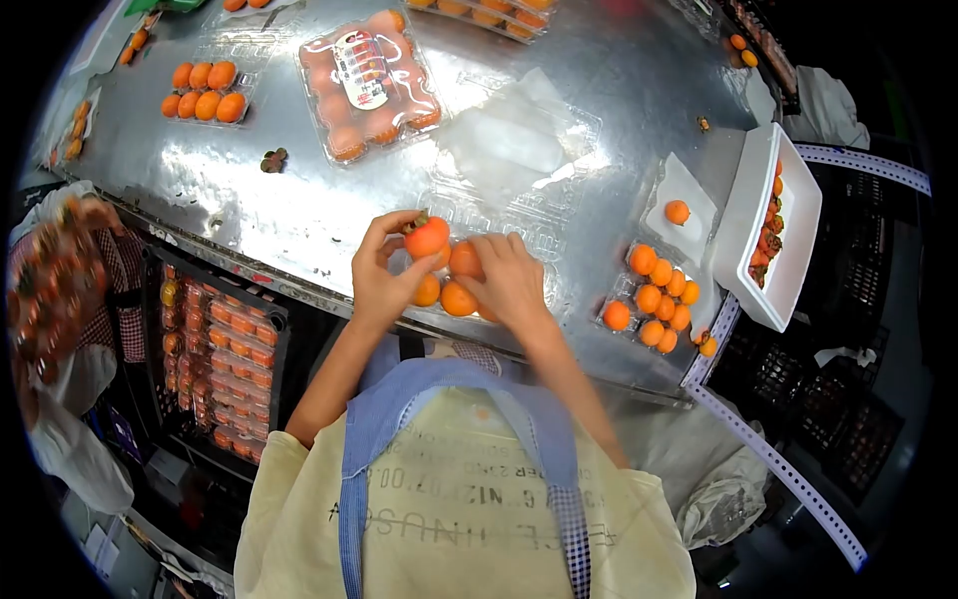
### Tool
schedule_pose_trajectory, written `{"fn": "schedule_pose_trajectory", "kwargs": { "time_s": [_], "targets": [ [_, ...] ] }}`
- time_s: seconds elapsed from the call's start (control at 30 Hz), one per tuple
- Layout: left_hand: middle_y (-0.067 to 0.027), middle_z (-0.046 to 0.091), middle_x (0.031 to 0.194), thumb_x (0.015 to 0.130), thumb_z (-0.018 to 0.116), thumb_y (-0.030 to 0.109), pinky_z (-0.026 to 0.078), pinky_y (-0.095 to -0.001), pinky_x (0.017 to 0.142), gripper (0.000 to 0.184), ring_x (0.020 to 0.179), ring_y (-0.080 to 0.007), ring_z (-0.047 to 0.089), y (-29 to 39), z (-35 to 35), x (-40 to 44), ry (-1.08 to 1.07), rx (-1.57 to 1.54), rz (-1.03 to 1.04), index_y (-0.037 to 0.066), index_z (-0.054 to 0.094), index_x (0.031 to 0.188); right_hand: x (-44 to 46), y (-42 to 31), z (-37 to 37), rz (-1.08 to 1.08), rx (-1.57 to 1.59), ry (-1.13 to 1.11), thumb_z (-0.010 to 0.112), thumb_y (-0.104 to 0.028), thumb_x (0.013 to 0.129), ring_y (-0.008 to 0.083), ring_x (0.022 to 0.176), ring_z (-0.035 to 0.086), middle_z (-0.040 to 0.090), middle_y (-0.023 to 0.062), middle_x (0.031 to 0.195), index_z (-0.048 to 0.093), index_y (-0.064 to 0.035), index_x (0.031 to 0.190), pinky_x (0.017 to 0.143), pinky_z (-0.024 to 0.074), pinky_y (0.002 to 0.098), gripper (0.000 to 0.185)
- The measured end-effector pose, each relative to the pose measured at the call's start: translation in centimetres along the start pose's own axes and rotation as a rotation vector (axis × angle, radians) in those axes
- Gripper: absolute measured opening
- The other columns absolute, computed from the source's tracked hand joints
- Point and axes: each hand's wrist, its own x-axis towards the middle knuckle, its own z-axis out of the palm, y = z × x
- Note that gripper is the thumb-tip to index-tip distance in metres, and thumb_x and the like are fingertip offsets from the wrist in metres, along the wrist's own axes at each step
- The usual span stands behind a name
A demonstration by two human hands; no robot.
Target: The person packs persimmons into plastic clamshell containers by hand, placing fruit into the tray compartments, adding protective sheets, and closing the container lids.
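From the fruit cluster [459, 298] by the tabletop's [254, 235] near edge, a labelled pack [339, 110] lies at 11 o'clock, a smaller pack [207, 105] at 10, and another pack [489, 14] at 12. At 3 sits a filled tray [651, 301]; at 2, a sheet [696, 190] under a single fruit [677, 212]. A box [738, 210] holding fruit stands beyond the sheet. Off the tabletop, between 8 and 9, a crate [282, 324] holds packs.

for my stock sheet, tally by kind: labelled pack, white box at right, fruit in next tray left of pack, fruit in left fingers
Clear plastic pack, white label: 1
White rectangular box: 1
Round orange fruits in clear tray: 7
Red-orange fruit in left fingers: 1
Total: 10
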Motion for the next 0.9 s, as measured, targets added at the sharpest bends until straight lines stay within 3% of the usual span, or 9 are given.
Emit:
{"fn": "schedule_pose_trajectory", "kwargs": {
  "time_s": [0.17, 0.27, 0.37, 0.5, 0.63, 0.67, 0.73, 0.83, 0.9],
  "targets": [
    [-0.0097, 0.056, 0.109, 0.084, 0.061, 0.011, 0.049, -0.0303, 0.082, 0.040, 0.098, -0.0170, 0.056, -0.2, -0.7, 0.4, -0.022, -0.593, -0.364, 0.000, 0.048, 0.120, -0.3, 0.7, -0.5, 0.019, 0.170, -0.002, 0.073, -0.017, 0.068, 0.0255, 0.093, 0.056, 0.058, 0.0062, 0.100, 0.055, -0.0051, 0.111, 0.073, 0.0493, 0.0333, 0.048],
    [-0.0105, 0.056, 0.109, 0.091, 0.052, 0.021, 0.049, -0.0307, 0.081, 0.039, 0.098, -0.0182, 0.057, 0.0, -1.0, 0.6, -0.059, -0.747, -0.463, 0.000, 0.045, 0.123, -1.5, 2.0, -0.4, 0.266, 1.141, -0.049, 0.065, -0.024, 0.078, 0.0226, 0.095, 0.057, 0.058, 0.0071, 0.102, 0.052, -0.0022, 0.116, 0.076, 0.0486, 0.0324, 0.046],
    [-0.0108, 0.058, 0.106, 0.094, 0.045, 0.028, 0.049, -0.0303, 0.074, 0.038, 0.092, -0.0177, 0.059, -0.4, -0.6, 0.7, -0.080, -0.747, -0.534, 0.001, 0.046, 0.122, -1.3, 1.8, -2.2, 0.471, 1.639, -0.046, 0.049, -0.036, 0.090, 0.0178, 0.088, 0.055, 0.056, 0.0067, 0.099, 0.050, -0.0004, 0.120, 0.070, 0.0465, 0.0298, 0.047],
    [-0.0107, 0.061, 0.099, 0.095, 0.045, 0.030, 0.050, -0.0297, 0.066, 0.037, 0.077, -0.0182, 0.061, -0.6, 0.3, 1.1, -0.176, -0.782, -0.572, 0.002, 0.048, 0.118, -0.2, 1.7, -3.0, 0.568, 1.841, -0.153, 0.025, -0.049, 0.095, 0.0142, 0.072, 0.048, 0.053, 0.0047, 0.091, 0.048, -0.0028, 0.120, 0.057, 0.0386, 0.0251, 0.057],
    [-0.0094, 0.061, 0.102, 0.095, 0.043, 0.034, 0.050, -0.0306, 0.067, 0.038, 0.084, -0.0219, 0.062, -1.7, 0.9, 3.0, -0.267, -1.081, -0.695, 0.006, 0.048, 0.119, 2.7, 1.0, -4.4, 0.727, 1.914, -0.048, 0.022, -0.060, 0.092, 0.0139, 0.069, 0.047, 0.052, 0.0055, 0.090, 0.048, -0.0062, 0.113, 0.055, 0.0371, 0.0239, 0.064],
    [-0.0089, 0.061, 0.103, 0.095, 0.043, 0.036, 0.050, -0.0325, 0.070, 0.038, 0.087, -0.0236, 0.062, -0.9, 1.7, 4.8, -0.237, -1.156, -0.725, 0.008, 0.048, 0.119, 4.1, 2.6, -4.2, 0.504, 2.000, -0.119, 0.024, -0.058, 0.093, 0.0142, 0.070, 0.047, 0.052, 0.0055, 0.090, 0.049, -0.0084, 0.113, 0.055, 0.0372, 0.0236, 0.059],
    [-0.0077, 0.058, 0.110, 0.095, 0.042, 0.037, 0.049, -0.0376, 0.078, 0.038, 0.097, -0.0256, 0.060, 1.4, 2.5, 9.0, -0.359, -1.108, -0.561, 0.009, 0.047, 0.121, 8.3, 3.7, -5.4, 0.195, 2.158, -0.084, 0.029, -0.053, 0.095, 0.0149, 0.076, 0.049, 0.053, 0.0041, 0.094, 0.049, -0.0117, 0.114, 0.058, 0.0391, 0.0236, 0.050],
    [-0.0070, 0.054, 0.115, 0.096, 0.041, 0.035, 0.046, -0.0426, 0.086, 0.038, 0.105, -0.0261, 0.055, 6.9, 3.7, 13.9, -0.322, -1.102, -0.374, 0.009, 0.044, 0.124, 12.8, 0.9, -10.7, 0.119, 1.996, 0.071, 0.037, -0.046, 0.095, 0.0156, 0.082, 0.050, 0.054, 0.0022, 0.099, 0.049, -0.0138, 0.117, 0.062, 0.0406, 0.0235, 0.041],
    [-0.0090, 0.051, 0.117, 0.095, 0.043, 0.031, 0.048, -0.0408, 0.086, 0.038, 0.107, -0.0251, 0.054, 8.7, 4.0, 16.4, -0.304, -1.015, -0.227, 0.009, 0.042, 0.126, 14.3, 0.3, -12.1, 0.031, 1.931, 0.077, 0.041, -0.044, 0.094, 0.0162, 0.084, 0.051, 0.054, 0.0014, 0.101, 0.049, -0.0131, 0.119, 0.064, 0.0418, 0.0248, 0.040]
  ]
}}
